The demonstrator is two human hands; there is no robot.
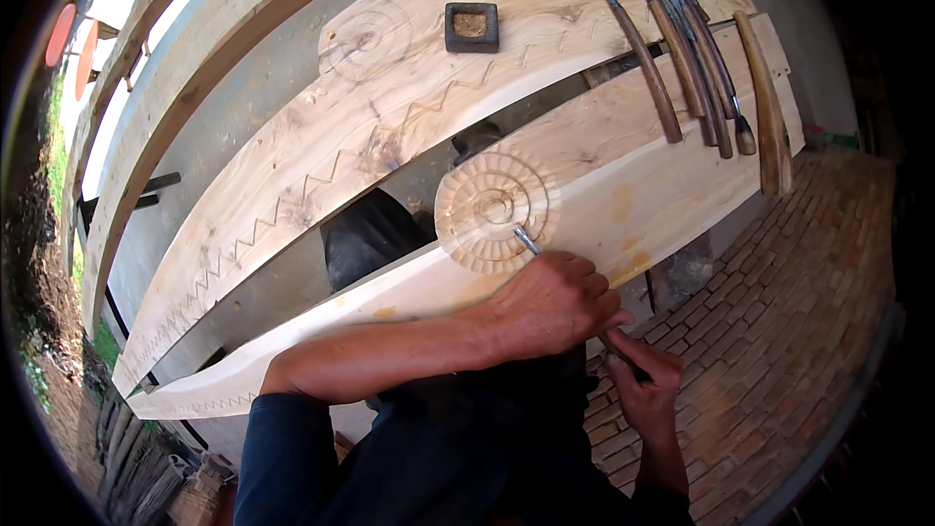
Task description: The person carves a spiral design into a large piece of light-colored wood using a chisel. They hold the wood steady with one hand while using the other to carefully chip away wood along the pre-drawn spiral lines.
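My left hand (553,304) is closed around the lower blade of a carving gouge (527,239). The gouge's metal tip rests on a round carved rosette (474,197) with rings and a fluted border, at the left end of the nearer pale plank (672,209). My right hand (645,380) grips the dark handle of the same gouge, below and to the right, near my body. My left forearm lies across the plank's near edge. Most of the gouge's shaft is hidden by my left hand.
A farther plank (292,151) bears a zigzag line and a drawn circle. On it sits a small dark square box (471,27). Several long-handled gouges (682,58) and a wooden mallet (766,107) lie at the right. Brick paving (779,282) spreads below; a gap separates the planks.
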